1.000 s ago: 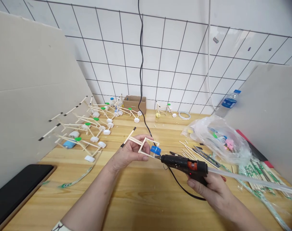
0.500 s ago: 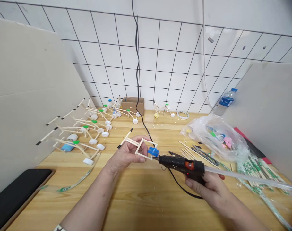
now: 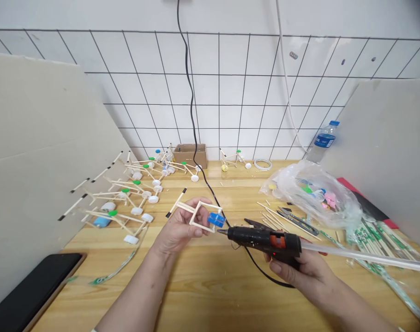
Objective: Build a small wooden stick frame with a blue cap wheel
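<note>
My left hand [image 3: 182, 228] pinches a small stick frame [image 3: 193, 216] above the table. The frame has a square of pale wooden sticks, a crossbar with black ends on the left, and a blue bottle cap [image 3: 217, 220] at its right end. My right hand [image 3: 305, 274] is wrapped round the handle of a black hot glue gun [image 3: 261, 240], with a long clear glue stick [image 3: 365, 258] running out of its back. The gun's nozzle points left, close to the frame's lower right corner; whether it touches cannot be made out.
Several finished stick models [image 3: 127, 216] with cap wheels stand at the left. A phone [image 3: 37, 290] lies at the front left. To the right are tweezers-like snips [image 3: 298, 221], loose sticks, a plastic bag [image 3: 286, 184] of caps and a water bottle [image 3: 324, 140]. A cardboard box [image 3: 191, 156] stands behind.
The glue gun's nozzle has drawn slightly away from the frame's corner. My left hand has tilted the frame a little, so its square faces me more. The camera view has shifted slightly.
</note>
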The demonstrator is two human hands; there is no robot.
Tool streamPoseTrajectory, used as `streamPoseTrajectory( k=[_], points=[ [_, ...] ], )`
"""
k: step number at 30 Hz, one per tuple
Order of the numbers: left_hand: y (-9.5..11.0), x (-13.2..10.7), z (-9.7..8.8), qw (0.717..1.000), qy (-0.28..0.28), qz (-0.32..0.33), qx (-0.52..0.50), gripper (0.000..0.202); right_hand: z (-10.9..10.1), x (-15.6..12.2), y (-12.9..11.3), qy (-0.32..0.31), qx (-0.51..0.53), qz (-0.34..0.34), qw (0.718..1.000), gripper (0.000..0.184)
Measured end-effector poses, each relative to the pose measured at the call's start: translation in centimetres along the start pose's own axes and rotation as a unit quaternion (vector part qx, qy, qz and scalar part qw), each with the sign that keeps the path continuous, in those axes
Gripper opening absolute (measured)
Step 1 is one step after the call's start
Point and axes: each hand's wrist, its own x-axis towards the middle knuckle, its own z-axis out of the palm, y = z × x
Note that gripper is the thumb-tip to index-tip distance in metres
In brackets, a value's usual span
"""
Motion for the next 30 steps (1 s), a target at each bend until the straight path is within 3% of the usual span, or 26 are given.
streamPoseTrajectory(
  k=[13, 18, 30],
  points=[
    [-0.8, -0.1, 0.1, 0.999, -0.01, 0.011, -0.047, 0.054, 0.4, -0.2, 0.4, -0.007, -0.007, -0.032, 0.999, 0.019],
    [-1.0, -0.1, 0.2, 0.998, -0.015, 0.01, -0.053, 0.055, 0.5, -0.5, 1.0, -0.009, -0.008, -0.032, 0.999, 0.025],
    [-1.0, -0.1, 0.5, 0.998, -0.009, 0.002, -0.065, 0.056, -0.4, -0.1, -1.1, -0.009, -0.016, -0.017, 1.0, 0.03]
  ],
)
